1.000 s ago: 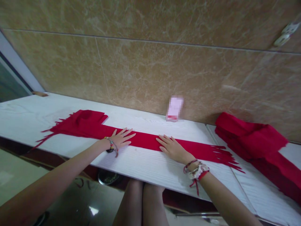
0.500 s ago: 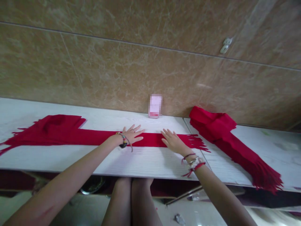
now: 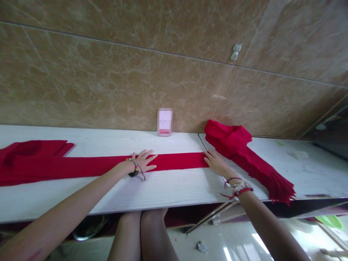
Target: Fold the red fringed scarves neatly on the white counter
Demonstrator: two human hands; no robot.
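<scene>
A long red scarf (image 3: 179,161) runs flat across the white tabletop, its left part lying in a folded heap. My left hand (image 3: 143,161) rests palm down on the middle of the strip, open with fingers spread. At the strip's right end lies my right hand (image 3: 216,163), fingers stretched out over the edge of the cloth. The fringe at that end does not show and may be under the hand. Just beyond my right hand is a second red scarf (image 3: 233,141), loosely folded, with its fringe hanging at the table's front edge.
A blurred pink-and-white box-like thing (image 3: 164,121) stands against the brown marbled wall (image 3: 108,83). The white table (image 3: 168,188) has a seam near the second scarf. A small white hook (image 3: 235,52) is on the wall. A green basin (image 3: 330,221) sits low at the right.
My right hand has moved right along the scarf to its end, covering where the fringe showed. My left hand stays spread on the strip. The view has shifted rightward.
</scene>
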